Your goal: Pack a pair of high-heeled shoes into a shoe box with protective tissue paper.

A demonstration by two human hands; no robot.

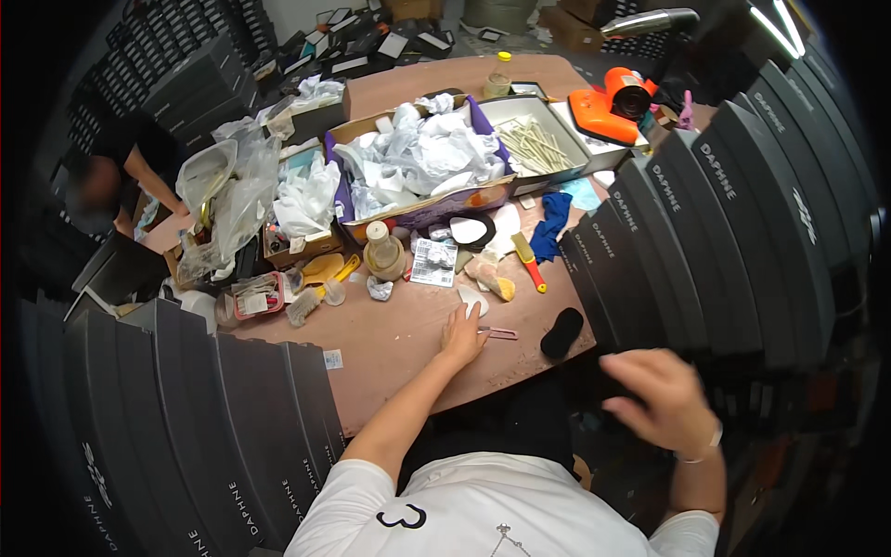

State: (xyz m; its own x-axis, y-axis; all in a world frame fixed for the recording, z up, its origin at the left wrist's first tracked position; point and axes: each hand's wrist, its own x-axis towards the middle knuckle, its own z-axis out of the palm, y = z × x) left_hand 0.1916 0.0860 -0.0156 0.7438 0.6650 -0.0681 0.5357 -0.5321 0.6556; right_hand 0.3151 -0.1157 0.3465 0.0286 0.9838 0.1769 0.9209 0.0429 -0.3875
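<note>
1. L hand (461, 336) lies flat on the brown table (399, 357), fingers loosely spread, tips at a small pink-handled tool (499, 332). Looks like small scissors or tweezers, too small to tell which. Touching or just short of it; not pinched, nothing gripped.
2. R hand (661, 397) is off the table at its right edge, in front of the stacked black boxes (705, 251). Motion-blurred, fingers look curled; can't tell if it holds anything.
3. Step, my read: reach/pick-up of the pink tool w/ L hand, grasp not yet made.
4. Next move calls for: close thumb + fingers on the handle and lift clear. The white oval insole piece (473, 299) sits just beside the fingertips, so keep the pinch narrow or it drags along.
5. Nearby: black foam pad (561, 332) right of the tool at the table edge; red-handled brush (528, 262) and blue cloth (552, 223) further back; tan glue bottle (382, 251) centre; purple carton stuffed w/ white tissue paper (422, 153) behind.
6. Another person (125, 176) works at far left, hands apart from this spot.
</note>
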